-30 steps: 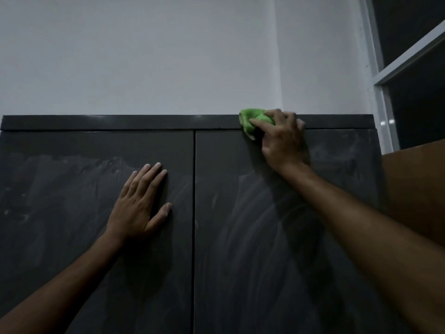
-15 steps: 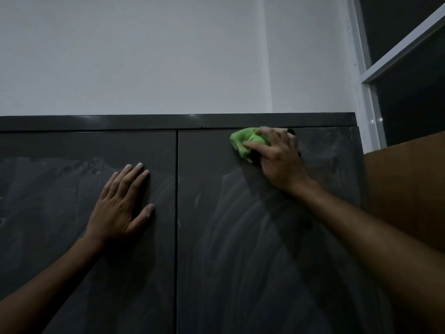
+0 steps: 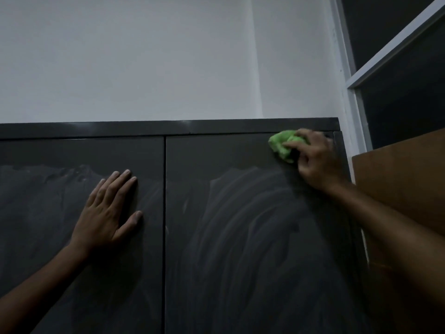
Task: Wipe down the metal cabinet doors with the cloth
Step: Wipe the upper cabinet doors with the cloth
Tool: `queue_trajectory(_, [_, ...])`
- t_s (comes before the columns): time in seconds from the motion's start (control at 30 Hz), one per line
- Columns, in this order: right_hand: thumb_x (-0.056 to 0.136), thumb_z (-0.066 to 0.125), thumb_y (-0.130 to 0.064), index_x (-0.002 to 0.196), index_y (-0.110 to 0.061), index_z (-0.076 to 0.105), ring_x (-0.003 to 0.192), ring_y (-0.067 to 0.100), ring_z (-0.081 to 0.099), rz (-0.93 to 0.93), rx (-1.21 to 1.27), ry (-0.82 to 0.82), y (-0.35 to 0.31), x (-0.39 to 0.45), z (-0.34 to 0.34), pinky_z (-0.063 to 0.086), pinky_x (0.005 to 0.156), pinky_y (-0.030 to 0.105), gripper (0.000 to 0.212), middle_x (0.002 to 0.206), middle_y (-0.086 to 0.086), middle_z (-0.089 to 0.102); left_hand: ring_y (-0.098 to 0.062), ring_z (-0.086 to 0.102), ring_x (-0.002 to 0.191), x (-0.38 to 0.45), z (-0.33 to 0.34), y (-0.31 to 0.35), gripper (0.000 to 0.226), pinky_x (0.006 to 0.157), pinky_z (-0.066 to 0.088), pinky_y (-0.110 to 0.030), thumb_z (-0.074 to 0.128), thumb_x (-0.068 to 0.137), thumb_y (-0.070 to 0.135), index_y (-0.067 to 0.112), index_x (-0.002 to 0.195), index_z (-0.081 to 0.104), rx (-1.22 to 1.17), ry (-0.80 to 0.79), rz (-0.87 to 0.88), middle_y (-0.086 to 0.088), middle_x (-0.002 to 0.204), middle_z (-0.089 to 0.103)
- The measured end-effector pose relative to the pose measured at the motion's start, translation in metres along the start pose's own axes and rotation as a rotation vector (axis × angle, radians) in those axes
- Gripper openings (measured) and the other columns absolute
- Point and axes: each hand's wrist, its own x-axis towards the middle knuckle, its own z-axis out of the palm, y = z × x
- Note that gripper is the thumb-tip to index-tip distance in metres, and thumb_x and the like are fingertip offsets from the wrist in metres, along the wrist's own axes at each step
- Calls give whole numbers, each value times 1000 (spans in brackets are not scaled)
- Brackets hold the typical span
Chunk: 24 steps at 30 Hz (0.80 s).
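Observation:
A dark grey metal cabinet fills the lower view, with a left door point(image 3: 48, 237) and a right door point(image 3: 240, 261) split by a vertical seam. Both doors carry pale smeared streaks below a darker band along the top. My right hand point(image 3: 317, 162) grips a bunched green cloth point(image 3: 283, 145) against the top right corner of the right door. My left hand point(image 3: 108, 213) presses flat on the left door, fingers straight, just left of the seam.
A white wall point(image 3: 144, 56) rises behind the cabinet's top edge point(image 3: 168, 127). A white window frame point(image 3: 356, 92) stands at the right. A brown board point(image 3: 404, 177) leans close beside the cabinet's right side.
My right hand has carried the cloth from near the seam rightward along the top of the right door to its right corner. The left hand has stayed flat on the left door.

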Motion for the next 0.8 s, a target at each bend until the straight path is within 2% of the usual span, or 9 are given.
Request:
queue_trajectory(0.1, [83,53,5,124,-17,70,122,40,49,271,5,106,15,33,-3,40,103,53,49,136,15,56,-31,19,159,1,-1,0,84,132,5,-39,42,94,59,8,160,35,-4,-2,0,-14,170,27])
queue_trajectory(0.17, [82,51,1,125,-16,70,126,40,48,239,60,100,-12,37,7,39,106,53,50,138,17,56,-31,19,159,1,-1,1,84,132,5,-39,41,95,61,8,160,34,-6,-4,-6,-14,170,27])
queue_trajectory(0.3, [79,48,-2,123,-14,71,127,38,49,-86,76,-30,-16,-10,10,39,110,53,50,136,16,57,-31,18,160,1,0,0,85,132,5,-41,39,95,63,9,161,33,-4,-25,-7,-13,170,25])
queue_trajectory(0.33, [81,49,2,123,-14,71,128,38,48,-73,61,-27,-3,-13,4,40,109,55,50,137,17,56,-31,17,160,0,0,0,86,132,5,-41,39,95,63,9,161,32,-4,-33,-9,-13,171,24])
queue_trajectory(0.4, [85,53,7,125,-16,69,130,37,44,107,70,23,18,-2,-7,42,108,55,49,141,17,49,-30,15,161,-1,0,-1,87,132,6,-43,39,94,63,10,162,31,-5,-40,-15,-12,171,23])
queue_trajectory(0.5, [91,53,5,129,-15,68,132,34,41,293,97,109,11,22,-3,42,111,50,45,146,17,44,-29,14,161,-1,0,0,86,132,8,-45,38,95,62,10,162,30,-12,-30,-19,-12,171,23])
queue_trajectory(0.67, [84,57,11,126,-11,67,133,39,44,28,96,-35,4,-30,1,41,112,52,49,142,18,47,-29,14,161,0,0,1,86,132,8,-44,40,94,61,10,162,32,-16,-21,-16,-13,170,25])
queue_trajectory(0.73, [82,55,15,127,-10,66,134,40,44,76,73,-35,24,-35,-7,42,110,56,52,143,19,46,-29,14,161,0,-1,0,87,132,7,-44,41,93,61,10,162,31,-21,-27,-17,-14,170,25])
queue_trajectory(0.8, [86,52,14,129,-10,64,136,41,42,210,70,35,33,-14,-7,41,111,57,51,146,20,45,-29,14,161,0,-1,1,87,132,8,-46,40,93,62,10,162,31,-22,-28,-21,-13,171,24])
